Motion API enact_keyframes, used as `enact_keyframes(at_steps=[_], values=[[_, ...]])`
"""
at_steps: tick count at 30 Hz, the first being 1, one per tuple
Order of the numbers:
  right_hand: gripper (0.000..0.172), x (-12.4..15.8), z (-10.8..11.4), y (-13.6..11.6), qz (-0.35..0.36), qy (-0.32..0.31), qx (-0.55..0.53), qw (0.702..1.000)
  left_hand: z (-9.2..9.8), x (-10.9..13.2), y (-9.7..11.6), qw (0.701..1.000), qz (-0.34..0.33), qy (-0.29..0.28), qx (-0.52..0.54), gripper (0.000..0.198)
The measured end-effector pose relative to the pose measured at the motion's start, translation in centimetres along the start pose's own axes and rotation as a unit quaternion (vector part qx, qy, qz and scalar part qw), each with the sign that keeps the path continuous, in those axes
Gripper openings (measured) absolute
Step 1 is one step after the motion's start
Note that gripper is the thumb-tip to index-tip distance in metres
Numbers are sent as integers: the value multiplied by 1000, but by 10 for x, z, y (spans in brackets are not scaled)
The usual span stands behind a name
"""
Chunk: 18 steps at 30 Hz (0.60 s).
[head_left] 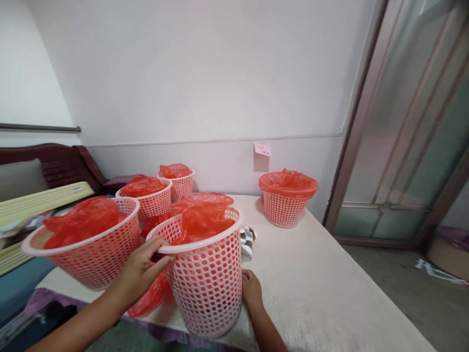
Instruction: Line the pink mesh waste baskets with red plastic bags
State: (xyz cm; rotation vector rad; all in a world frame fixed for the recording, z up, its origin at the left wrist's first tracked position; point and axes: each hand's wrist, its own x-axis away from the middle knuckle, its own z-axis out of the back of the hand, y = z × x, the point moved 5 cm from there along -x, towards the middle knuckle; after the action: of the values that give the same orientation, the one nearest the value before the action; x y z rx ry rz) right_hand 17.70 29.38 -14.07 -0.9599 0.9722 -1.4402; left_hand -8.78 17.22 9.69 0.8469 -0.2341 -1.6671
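Note:
A pink perforated basket point(205, 278) with a crumpled red plastic bag point(203, 222) inside stands at the front of the table. My left hand point(144, 264) grips its rim on the left side, fingers over the edge and thumb outside. Low on the basket's right side, my right hand point(252, 289) is closed against the wall, its fingertips partly hidden. More red plastic point(152, 296) lies beside the basket, under my left wrist. Behind it on the table is a small brown and white item point(247, 243).
Similar baskets with red bags stand at the left point(98, 259), behind it point(154, 204) and near the wall point(182, 187). At the back right, another basket point(282, 210) has its bag folded over the rim. A pink note point(263, 149) is on the wall.

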Motion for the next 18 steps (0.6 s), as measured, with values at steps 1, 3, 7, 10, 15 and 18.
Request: enact_keyframes(at_steps=[1, 3, 7, 10, 15, 18], values=[[32, 0, 0, -1, -2, -3, -13, 1000, 0, -4, 0, 1000, -1, 0, 3, 25], [32, 0, -1, -3, -4, -8, -33, 999, -1, -9, 3, 1000, -8, -4, 7, 25], [31, -2, -2, -2, -18, -11, -49, 999, -5, -1, 10, 1000, -23, -7, -16, 23], [31, -3, -3, -1, -21, -17, -50, 998, -10, 11, 12, 999, -36, -21, -32, 21], [30, -4, -3, 0, -18, -20, -40, 999, -13, 14, 10, 996, -72, -16, -44, 17], [28, -5, -3, 0, -18, -18, -35, 999, -15, 8, 5, 996, -78, -19, -45, 16]])
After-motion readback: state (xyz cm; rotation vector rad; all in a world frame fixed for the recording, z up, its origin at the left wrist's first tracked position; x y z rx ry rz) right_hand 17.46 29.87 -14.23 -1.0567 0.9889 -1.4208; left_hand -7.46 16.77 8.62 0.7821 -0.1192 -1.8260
